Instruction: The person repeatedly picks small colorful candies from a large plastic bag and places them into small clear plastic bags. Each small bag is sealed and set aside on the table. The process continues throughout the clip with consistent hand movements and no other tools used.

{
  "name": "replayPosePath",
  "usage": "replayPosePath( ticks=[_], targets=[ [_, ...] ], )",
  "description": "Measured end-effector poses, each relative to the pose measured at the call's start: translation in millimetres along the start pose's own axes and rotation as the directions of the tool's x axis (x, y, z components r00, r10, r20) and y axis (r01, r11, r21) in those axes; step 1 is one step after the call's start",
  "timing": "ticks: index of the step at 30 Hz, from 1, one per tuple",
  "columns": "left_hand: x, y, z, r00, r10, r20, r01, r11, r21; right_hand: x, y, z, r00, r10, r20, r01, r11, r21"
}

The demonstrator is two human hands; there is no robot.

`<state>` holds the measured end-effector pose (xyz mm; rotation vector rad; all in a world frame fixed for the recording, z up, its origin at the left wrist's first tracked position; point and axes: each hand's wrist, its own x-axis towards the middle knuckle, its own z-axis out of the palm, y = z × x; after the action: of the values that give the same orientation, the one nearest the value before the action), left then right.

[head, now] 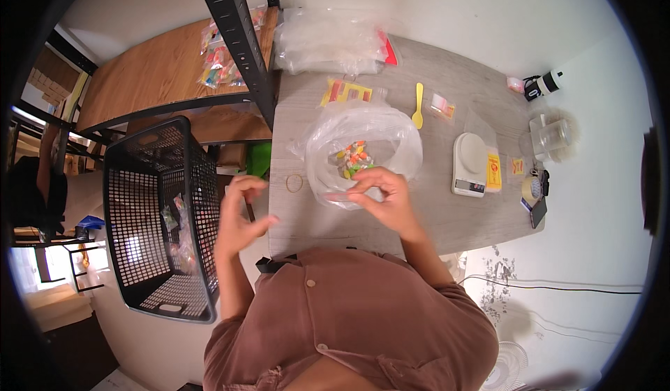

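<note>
My right hand (384,197) is above the near rim of a white translucent plastic bag (361,113). Its thumb and forefinger pinch a thin pinkish strip (336,196), possibly the edge of a clear plastic bag; blur hides what exactly it is. Wrapped candies (356,156) in orange, yellow and green lie inside the rolled-open bag. Off the table's left edge, my left hand (241,218) hangs with fingers apart and nothing in them. A rubber band (294,182) rests on the grey wood-look table (335,234) between that hand and the bag.
Left of the table stands a black plastic crate (152,223) with filled packets inside. A metal shelf post (235,40) rises by the back left corner. On the table are a yellow spoon (418,105), a kitchen scale (469,163), a tape roll (531,188) and clear bags (330,40).
</note>
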<state>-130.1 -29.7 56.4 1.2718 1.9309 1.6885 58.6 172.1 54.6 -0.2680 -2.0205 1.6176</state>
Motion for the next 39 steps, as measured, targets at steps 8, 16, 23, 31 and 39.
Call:
replayPosePath(
  ticks=[8,16,23,31,39],
  targets=[
    [-21.8,-45.6,4.5,0.929,-0.37,0.02,0.361,0.892,-0.273,29.3,1.5,8.0,0.99,-0.09,0.105,0.095,0.995,-0.036],
    [-122.6,-163.4,-162.7,0.32,-0.253,-0.913,0.517,0.854,-0.056,77.5,144.8,-151.8,0.821,0.176,-0.543,-0.376,0.882,-0.283],
    [-164.2,-196.3,-180.4,-0.033,-0.544,-0.839,0.146,0.827,-0.542,104.3,237.4,-164.3,0.909,0.247,-0.335,-0.403,0.727,-0.557],
    [-113.1,-167.2,-138.1,0.191,-0.436,-0.879,0.355,0.866,-0.352,112.5,233.6,-164.7,0.877,0.335,-0.344,-0.448,0.829,-0.334],
    [-64.2,-145.8,-99.5,0.458,-0.288,-0.841,0.386,0.917,-0.103,101.1,224.1,-178.1,0.853,0.251,-0.457,-0.418,0.854,-0.31]
  ],
)
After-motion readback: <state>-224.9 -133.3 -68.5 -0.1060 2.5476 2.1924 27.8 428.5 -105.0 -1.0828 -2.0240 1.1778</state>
